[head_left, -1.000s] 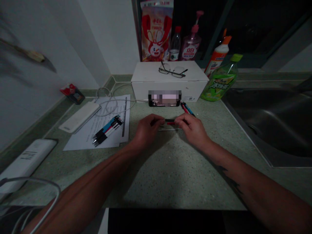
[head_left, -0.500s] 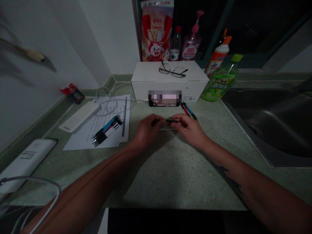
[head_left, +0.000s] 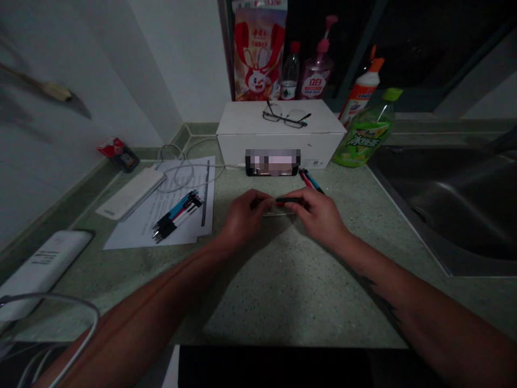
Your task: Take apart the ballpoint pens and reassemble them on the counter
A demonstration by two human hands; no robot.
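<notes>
Over the middle of the counter my two hands face each other with their fingertips nearly meeting. My right hand [head_left: 321, 214] pinches a short black pen part [head_left: 288, 200], which points toward the other hand. My left hand [head_left: 245, 216] is closed in a pinch on a dark piece [head_left: 255, 203], mostly hidden by the fingers; it looks like another pen part. Something red shows just under the black part, too small to name. A thin pale-edged flat object [head_left: 278, 214] lies beneath the fingertips. Red and blue pens [head_left: 311, 180] lie just beyond my right hand.
Several pens [head_left: 177, 215] rest on printed sheets [head_left: 137, 229] to the left, beside a white power bank [head_left: 131, 194] and cables. A phone [head_left: 272, 164] leans on a white box [head_left: 278, 141] topped by glasses [head_left: 286, 117]. Bottles stand behind; a sink [head_left: 428, 215] is at right.
My right hand has shifted slightly right and its fingers have changed their hold on the black pen part, showing more of it. My left hand has stayed almost still.
</notes>
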